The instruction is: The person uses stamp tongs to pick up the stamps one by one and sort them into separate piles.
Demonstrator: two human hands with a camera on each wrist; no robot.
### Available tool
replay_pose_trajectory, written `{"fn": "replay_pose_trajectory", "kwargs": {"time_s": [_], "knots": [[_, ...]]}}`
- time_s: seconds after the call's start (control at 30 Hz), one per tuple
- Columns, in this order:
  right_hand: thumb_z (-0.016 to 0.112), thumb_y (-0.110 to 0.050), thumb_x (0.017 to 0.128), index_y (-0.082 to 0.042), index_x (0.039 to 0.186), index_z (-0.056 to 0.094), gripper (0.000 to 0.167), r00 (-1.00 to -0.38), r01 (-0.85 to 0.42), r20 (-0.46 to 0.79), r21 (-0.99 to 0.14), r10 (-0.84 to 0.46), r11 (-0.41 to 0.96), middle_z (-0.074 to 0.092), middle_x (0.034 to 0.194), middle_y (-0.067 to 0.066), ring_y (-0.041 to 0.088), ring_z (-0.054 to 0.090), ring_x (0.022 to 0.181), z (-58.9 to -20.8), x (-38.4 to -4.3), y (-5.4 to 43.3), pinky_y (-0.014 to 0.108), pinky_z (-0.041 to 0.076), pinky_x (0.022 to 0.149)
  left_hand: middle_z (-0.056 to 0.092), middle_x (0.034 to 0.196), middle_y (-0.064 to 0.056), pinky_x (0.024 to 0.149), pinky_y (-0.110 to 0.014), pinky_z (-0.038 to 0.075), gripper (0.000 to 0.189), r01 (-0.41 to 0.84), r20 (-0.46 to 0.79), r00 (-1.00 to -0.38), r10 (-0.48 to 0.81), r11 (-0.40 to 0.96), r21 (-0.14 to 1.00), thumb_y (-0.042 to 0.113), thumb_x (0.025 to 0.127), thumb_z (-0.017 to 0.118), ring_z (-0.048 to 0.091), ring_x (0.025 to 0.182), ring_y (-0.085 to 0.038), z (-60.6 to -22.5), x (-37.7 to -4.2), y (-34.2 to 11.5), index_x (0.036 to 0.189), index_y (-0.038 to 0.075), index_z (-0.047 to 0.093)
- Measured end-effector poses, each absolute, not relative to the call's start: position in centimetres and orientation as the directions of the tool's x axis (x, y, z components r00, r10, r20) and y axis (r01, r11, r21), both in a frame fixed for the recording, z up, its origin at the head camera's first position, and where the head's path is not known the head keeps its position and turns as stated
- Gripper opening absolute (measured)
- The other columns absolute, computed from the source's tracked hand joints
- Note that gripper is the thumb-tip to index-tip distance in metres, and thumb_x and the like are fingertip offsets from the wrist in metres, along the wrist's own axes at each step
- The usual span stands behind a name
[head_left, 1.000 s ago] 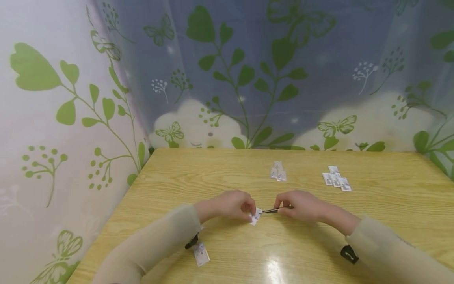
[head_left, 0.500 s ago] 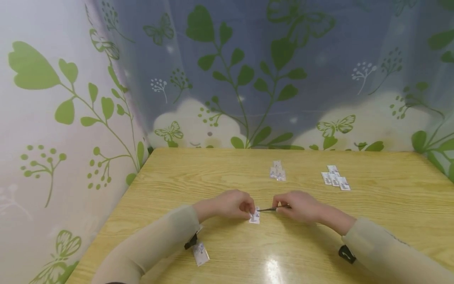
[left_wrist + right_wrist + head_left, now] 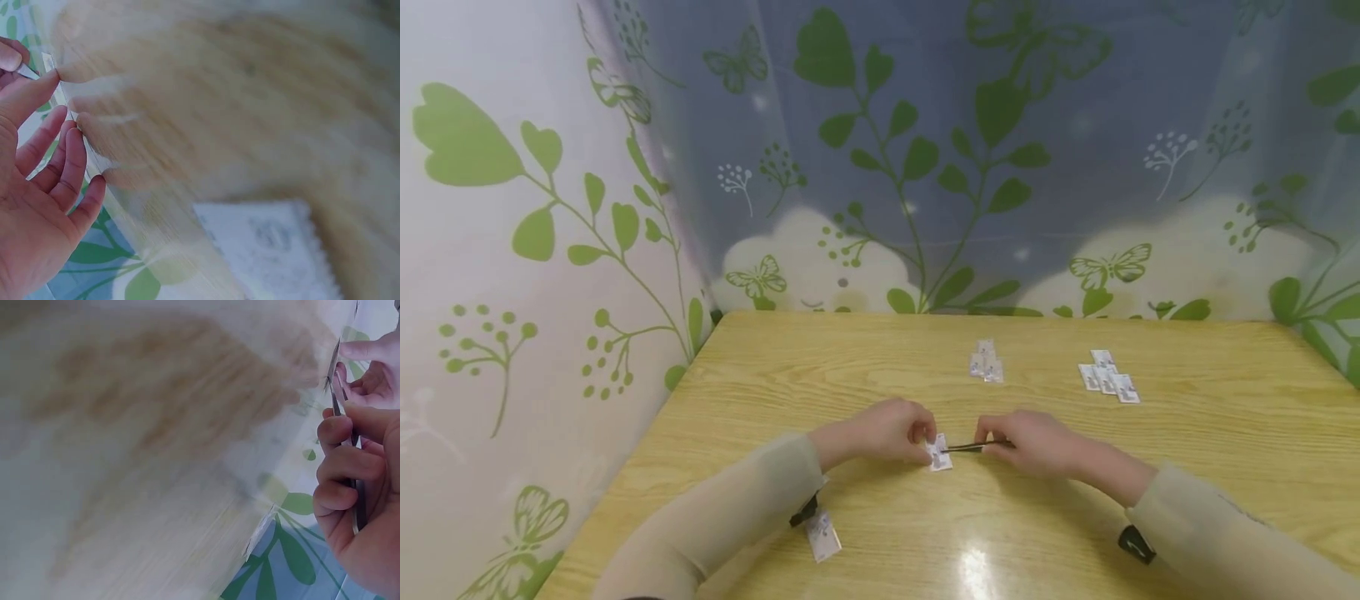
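Note:
Thin tweezers [image 3: 970, 447] are held in my right hand [image 3: 1037, 442]; in the right wrist view the fingers curl round the tweezers [image 3: 355, 475]. Their tips reach a small white printed stamp [image 3: 940, 458] in the middle of the table. My left hand [image 3: 891, 431] is at that stamp's left side, thumb and fingertips touching its edge. In the left wrist view, the left hand [image 3: 53, 169] has its fingers loosely bent, tips on the tabletop. Another stamp [image 3: 269, 244], with a serrated edge, lies close to that camera; part is cut off by the frame.
A wooden table [image 3: 760, 367] extends to a leaf-patterned curtain [image 3: 880, 167]. A stamp cluster [image 3: 987, 362] lies beyond my hands, with another cluster [image 3: 1108, 377] farther right. A stamp pile [image 3: 823, 537] lies beside my left forearm.
The stamp between my hands has turned and shifted slightly. The tweezers and right hand moved a little, with the tips now farther over the stamp. The left hand stays nearly still.

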State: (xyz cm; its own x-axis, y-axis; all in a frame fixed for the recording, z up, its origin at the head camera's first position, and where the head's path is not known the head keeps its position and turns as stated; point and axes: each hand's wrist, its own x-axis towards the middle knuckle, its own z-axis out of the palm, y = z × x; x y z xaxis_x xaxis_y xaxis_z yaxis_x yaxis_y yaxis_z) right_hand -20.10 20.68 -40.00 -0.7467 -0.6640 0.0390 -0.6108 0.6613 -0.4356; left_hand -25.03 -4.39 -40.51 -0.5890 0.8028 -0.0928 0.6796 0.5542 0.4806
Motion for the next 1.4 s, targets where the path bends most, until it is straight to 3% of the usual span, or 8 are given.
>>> {"fn": "replay_pose_trajectory", "kwargs": {"time_s": [0.3, 0.5, 0.63, 0.8, 1.07, 1.4], "knots": [[0.062, -0.013, 0.095, -0.02, 0.096, 0.06, 0.007, -0.719, -0.642, 0.053, -0.434, -0.693, 0.633, 0.039, 0.059, -0.014, 0.001, 0.032, 0.052, -39.9, -19.7, 20.7, 0.024, 0.029, 0.049, 0.054, 0.074, 0.008, 0.063, -0.02, 0.042, 0.016, 0.684, -0.099, -0.577, 0.811, 0.546, 0.484, 0.02, 0.082, 0.078, 0.048, 0.067, -0.005, -40.7, -25.4, -4.4, 0.09, 0.014, 0.065], [0.06, -0.014, 0.096, -0.019, 0.097, 0.061, 0.005, -0.724, -0.64, 0.066, -0.435, -0.687, 0.633, 0.04, 0.06, -0.015, 0.001, 0.032, 0.052, -39.9, -19.5, 21.1, 0.023, 0.029, 0.049, 0.062, 0.091, 0.004, 0.078, -0.021, 0.047, 0.017, 0.641, -0.13, -0.511, 0.85, 0.477, 0.601, 0.011, 0.087, 0.072, 0.057, 0.085, -0.008, -40.5, -25.4, -6.2, 0.102, 0.009, 0.066], [0.058, -0.014, 0.097, -0.017, 0.099, 0.062, 0.005, -0.75, -0.618, 0.093, -0.455, -0.655, 0.642, 0.041, 0.062, -0.014, 0.001, 0.031, 0.053, -39.2, -19.3, 22.6, 0.023, 0.029, 0.05, 0.064, 0.101, 0.004, 0.089, -0.025, 0.046, 0.017, 0.603, -0.162, -0.469, 0.868, 0.449, 0.66, 0.007, 0.088, 0.071, 0.058, 0.097, -0.009, -40.1, -24.8, -8.8, 0.104, 0.009, 0.066], [0.057, -0.015, 0.098, -0.016, 0.1, 0.063, 0.006, -0.811, -0.541, 0.08, -0.481, -0.58, 0.69, 0.038, 0.06, -0.012, 0.002, 0.028, 0.051, -38.2, -19.4, 25.5, 0.024, 0.027, 0.049, 0.063, 0.102, 0.009, 0.092, -0.028, 0.045, 0.017, 0.591, -0.162, -0.444, 0.881, 0.424, 0.686, 0.005, 0.086, 0.073, 0.056, 0.1, -0.006, -39.7, -23.8, -12.0, 0.1, 0.013, 0.069], [0.059, -0.012, 0.096, -0.014, 0.098, 0.063, 0.004, -0.866, -0.476, 0.089, -0.452, -0.492, 0.754, 0.04, 0.063, -0.01, 0.004, 0.031, 0.053, -37.5, -19.8, 30.7, 0.026, 0.031, 0.051, 0.053, 0.119, 0.004, 0.104, -0.042, 0.033, 0.027, 0.562, -0.186, -0.484, 0.855, 0.466, 0.683, 0.009, 0.074, 0.083, 0.045, 0.116, -0.015, -39.7, -21.7, -14.5, 0.096, 0.02, 0.072], [0.058, -0.009, 0.097, -0.007, 0.102, 0.062, 0.007, -0.917, -0.378, 0.065, -0.454, -0.393, 0.806, 0.047, 0.069, -0.005, 0.006, 0.038, 0.058, -37.9, -19.9, 35.9, 0.028, 0.034, 0.054, 0.047, 0.124, 0.003, 0.099, -0.036, 0.037, 0.028, 0.679, -0.132, -0.498, 0.857, 0.48, 0.556, 0.011, 0.073, 0.082, 0.04, 0.115, -0.016, -40.7, -21.0, -14.8, 0.094, 0.025, 0.071]]}}
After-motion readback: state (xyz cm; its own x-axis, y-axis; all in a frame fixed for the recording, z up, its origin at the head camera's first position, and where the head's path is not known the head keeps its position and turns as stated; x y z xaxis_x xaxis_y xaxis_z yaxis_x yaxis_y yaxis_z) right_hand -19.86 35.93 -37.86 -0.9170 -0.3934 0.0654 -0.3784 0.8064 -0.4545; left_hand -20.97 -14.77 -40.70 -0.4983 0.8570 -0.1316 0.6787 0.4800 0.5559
